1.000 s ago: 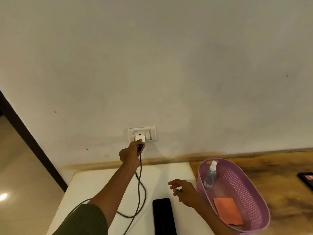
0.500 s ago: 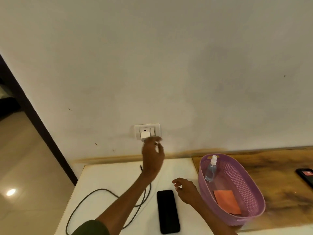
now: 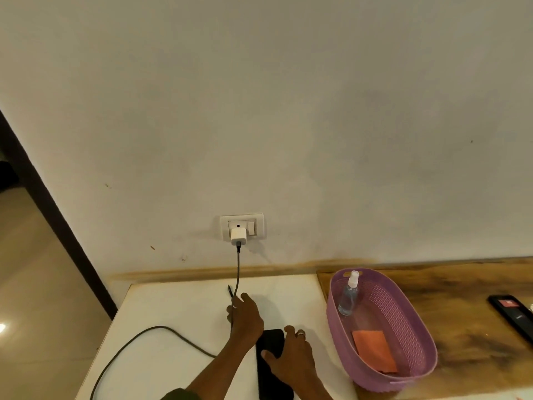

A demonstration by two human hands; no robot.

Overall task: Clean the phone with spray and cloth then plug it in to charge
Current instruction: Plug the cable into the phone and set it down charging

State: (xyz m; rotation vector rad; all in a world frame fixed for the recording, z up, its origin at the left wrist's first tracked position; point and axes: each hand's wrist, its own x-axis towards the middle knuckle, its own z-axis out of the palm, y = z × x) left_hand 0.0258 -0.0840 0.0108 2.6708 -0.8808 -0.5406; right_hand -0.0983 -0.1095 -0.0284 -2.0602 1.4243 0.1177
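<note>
The phone (image 3: pixel 269 350) lies flat on the white table (image 3: pixel 173 307), and everything else can be placed from it; the white charger (image 3: pixel 238 237) sits in the wall socket (image 3: pixel 242 226) far above the phone, and the dark cable (image 3: pixel 238 269) hangs down from it toward the table. The step now looks like picking up the loose end of the cable and putting it into the phone. To do it well, the person should pinch the cable close to its tip, keep the phone from sliding, line the tip up straight with the little hole in the phone's end, and push softly, not hard. The left hand (image 3: pixel 245 319) is just above the top of the phone; its fingers (image 3: pixel 230 308) are curled round the cable. The right hand (image 3: pixel 291 356) rests on the right side of the phone; its fingers are bent over the edge and its thumb lies on the dark glass, so it grips the phone. To the right of the phone stands the purple basket (image 3: pixel 427 362), with the spray bottle (image 3: pixel 349 295) and the orange cloth (image 3: pixel 375 350) inside.
</note>
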